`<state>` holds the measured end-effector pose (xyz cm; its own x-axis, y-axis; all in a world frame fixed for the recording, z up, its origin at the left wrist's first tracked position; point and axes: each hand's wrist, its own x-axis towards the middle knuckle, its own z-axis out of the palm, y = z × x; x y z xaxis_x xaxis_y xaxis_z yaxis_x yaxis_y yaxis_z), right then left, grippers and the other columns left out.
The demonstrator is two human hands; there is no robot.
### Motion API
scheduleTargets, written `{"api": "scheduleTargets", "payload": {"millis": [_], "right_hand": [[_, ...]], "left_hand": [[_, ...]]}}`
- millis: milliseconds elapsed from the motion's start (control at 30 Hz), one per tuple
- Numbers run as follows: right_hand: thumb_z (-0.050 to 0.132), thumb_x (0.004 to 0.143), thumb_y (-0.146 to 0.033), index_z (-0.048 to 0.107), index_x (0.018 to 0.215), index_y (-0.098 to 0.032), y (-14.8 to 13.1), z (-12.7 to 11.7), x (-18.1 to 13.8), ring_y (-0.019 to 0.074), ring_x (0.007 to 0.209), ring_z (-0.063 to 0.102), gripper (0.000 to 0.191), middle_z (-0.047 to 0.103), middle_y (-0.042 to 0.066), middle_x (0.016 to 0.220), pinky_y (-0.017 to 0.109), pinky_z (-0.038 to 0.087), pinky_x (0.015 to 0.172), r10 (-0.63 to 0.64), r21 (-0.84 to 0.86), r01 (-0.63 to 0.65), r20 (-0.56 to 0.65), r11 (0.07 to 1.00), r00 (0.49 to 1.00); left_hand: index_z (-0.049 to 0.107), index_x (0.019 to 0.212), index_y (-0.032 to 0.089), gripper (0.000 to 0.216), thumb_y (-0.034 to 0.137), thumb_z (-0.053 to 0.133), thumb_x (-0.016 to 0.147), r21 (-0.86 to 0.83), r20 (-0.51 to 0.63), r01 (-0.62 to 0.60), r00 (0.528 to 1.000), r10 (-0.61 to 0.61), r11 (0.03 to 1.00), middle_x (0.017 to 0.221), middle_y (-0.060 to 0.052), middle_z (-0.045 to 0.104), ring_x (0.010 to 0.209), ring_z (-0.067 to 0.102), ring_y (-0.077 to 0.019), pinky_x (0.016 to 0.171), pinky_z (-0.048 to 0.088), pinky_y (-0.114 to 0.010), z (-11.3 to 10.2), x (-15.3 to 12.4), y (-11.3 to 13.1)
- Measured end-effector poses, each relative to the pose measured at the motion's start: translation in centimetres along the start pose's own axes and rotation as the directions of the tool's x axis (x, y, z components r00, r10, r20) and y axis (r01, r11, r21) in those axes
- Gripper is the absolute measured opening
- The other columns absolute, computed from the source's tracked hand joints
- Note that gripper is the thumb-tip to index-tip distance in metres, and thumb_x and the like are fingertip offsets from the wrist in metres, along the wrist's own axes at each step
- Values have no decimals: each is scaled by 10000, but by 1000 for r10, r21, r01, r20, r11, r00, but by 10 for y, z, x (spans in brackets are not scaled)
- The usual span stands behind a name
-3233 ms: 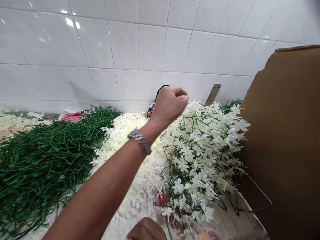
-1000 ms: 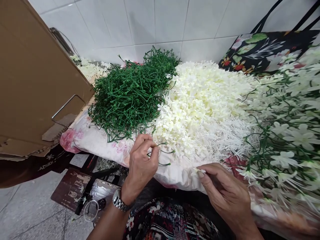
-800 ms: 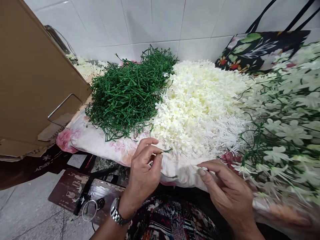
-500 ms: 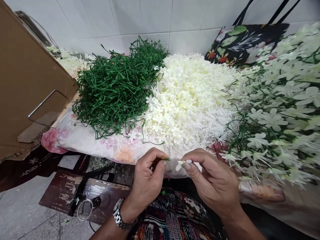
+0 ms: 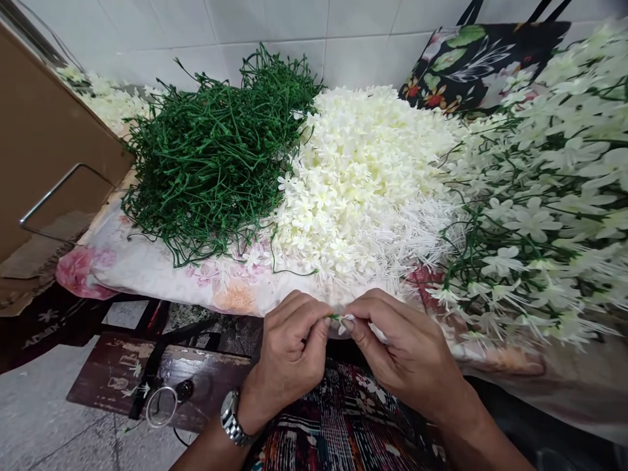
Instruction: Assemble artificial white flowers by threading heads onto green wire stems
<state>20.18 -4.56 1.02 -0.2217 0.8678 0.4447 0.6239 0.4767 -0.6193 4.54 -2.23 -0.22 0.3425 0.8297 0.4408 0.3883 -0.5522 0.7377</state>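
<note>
My left hand pinches a green plastic stem, of which only the tip shows past the fingertips. Pinched between thumb and forefinger of my right hand is a white artificial flower, mostly covered by the fingers. Stem tip and flower meet, or nearly so, in the small gap between my hands; whether they are joined I cannot tell. Both hands are in front of the near edge of the cloth-covered table. Beyond them lie a heap of green stems and a heap of loose white blossoms.
Stemmed white flowers fill the right side. Thin white filament pieces lie beside the blossoms. A cardboard box stands at left, a black floral bag against the tiled wall. Below left is a dark wooden bench.
My hands have come closer together, bringing the green stem tip up to the white flower. The camera view has shifted slightly, so the heaps sit higher and farther left.
</note>
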Motion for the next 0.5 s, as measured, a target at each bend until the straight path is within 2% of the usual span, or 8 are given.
{"api": "scheduleTargets", "payload": {"millis": [200, 500], "right_hand": [[431, 875, -108, 532, 770, -148, 7, 5, -4, 117, 596, 460, 151, 484, 13, 657, 248, 391, 551, 2, -63, -1, 19, 998, 1000], [437, 865, -96, 508, 762, -150, 18, 13, -5, 95, 563, 461, 136, 481, -3, 636, 214, 379, 524, 49, 17, -49, -2, 999, 999]], "left_hand": [[587, 717, 145, 203, -2, 453, 759, 100, 24, -131, 991, 129, 986, 561, -5, 520, 537, 428, -123, 514, 367, -264, 5, 1, -7], [613, 671, 136, 255, -18, 415, 712, 123, 74, -181, 982, 173, 976, 508, -2, 489, 501, 425, -122, 471, 350, -242, 12, 6, -16]]}}
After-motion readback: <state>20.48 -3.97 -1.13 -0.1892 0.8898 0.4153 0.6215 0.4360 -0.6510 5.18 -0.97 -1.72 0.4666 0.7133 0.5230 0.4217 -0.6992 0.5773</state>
